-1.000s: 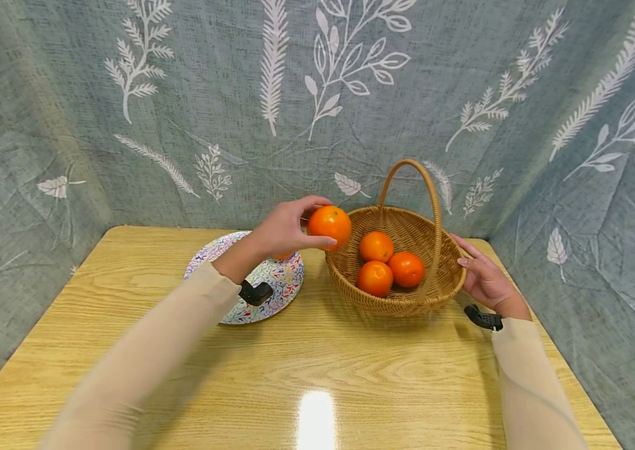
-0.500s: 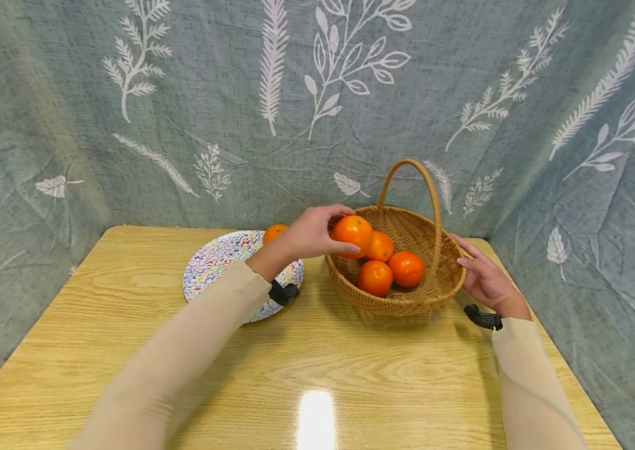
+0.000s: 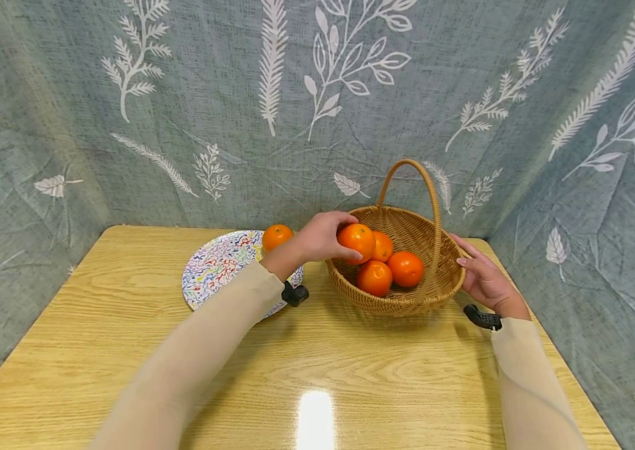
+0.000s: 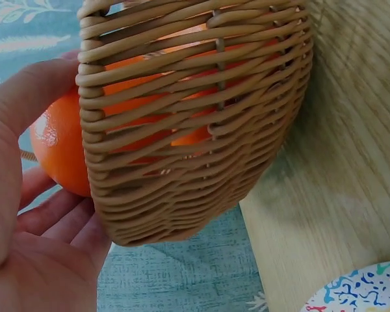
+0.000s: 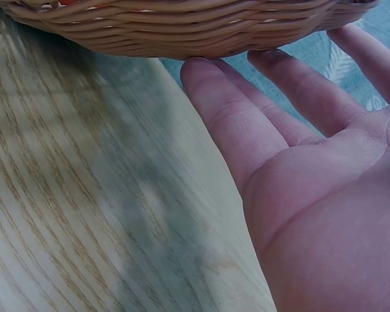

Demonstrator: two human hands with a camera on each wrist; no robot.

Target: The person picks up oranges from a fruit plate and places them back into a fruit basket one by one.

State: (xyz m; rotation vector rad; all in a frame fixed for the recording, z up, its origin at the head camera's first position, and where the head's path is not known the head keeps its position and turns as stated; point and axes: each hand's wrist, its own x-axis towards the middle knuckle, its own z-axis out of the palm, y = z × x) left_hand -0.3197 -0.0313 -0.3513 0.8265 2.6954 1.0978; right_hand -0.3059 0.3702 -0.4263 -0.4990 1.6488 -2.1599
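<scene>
My left hand reaches over the left rim of a wicker basket and grips an orange between thumb and fingers. In the left wrist view this orange sits partly behind the woven wall, against my palm side. Several other oranges lie in the basket, among them a front one and a right one; another is partly hidden behind the held orange. At the basket's right side, my right hand rests against the rim. The right wrist view shows its nearly straight fingers touching the outer wall.
A round plate with a colourful squiggle pattern lies left of the basket, partly under my left arm. One orange is at its back edge. The basket's handle arches high. Patterned cloth hangs behind the wooden table.
My left hand has carried the orange rightward from above the plate side and lowered it inside the basket's left rim. The plate's orange has come into fuller view. My right hand has stayed put.
</scene>
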